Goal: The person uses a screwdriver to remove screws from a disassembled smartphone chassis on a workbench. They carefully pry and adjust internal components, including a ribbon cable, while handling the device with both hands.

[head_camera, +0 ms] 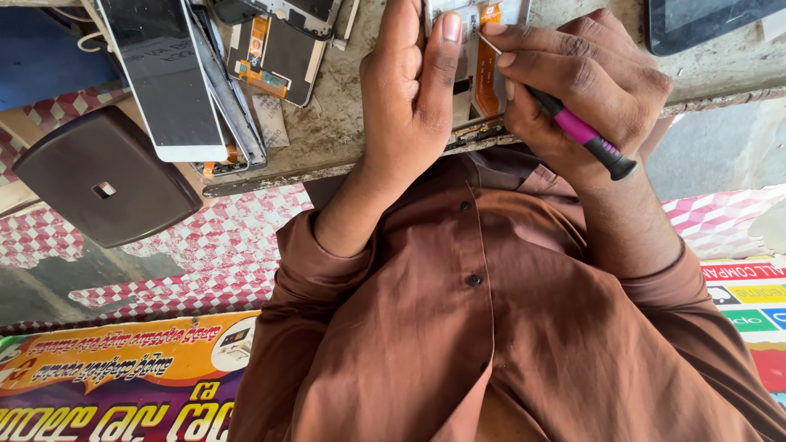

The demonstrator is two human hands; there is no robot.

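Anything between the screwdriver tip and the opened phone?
Nothing visible. The right hand holds the pink-and-black-handled screwdriver with its tip at the opened phone, beside its orange flex strip; the left hand steadies the phone from the other side.

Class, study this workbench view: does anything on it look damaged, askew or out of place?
Yes. Left of the left hand, several opened phones lie stacked askew, their insides showing. The bench edge looks worn and stained. The right hand holds a pink-handled screwdriver to another opened phone.
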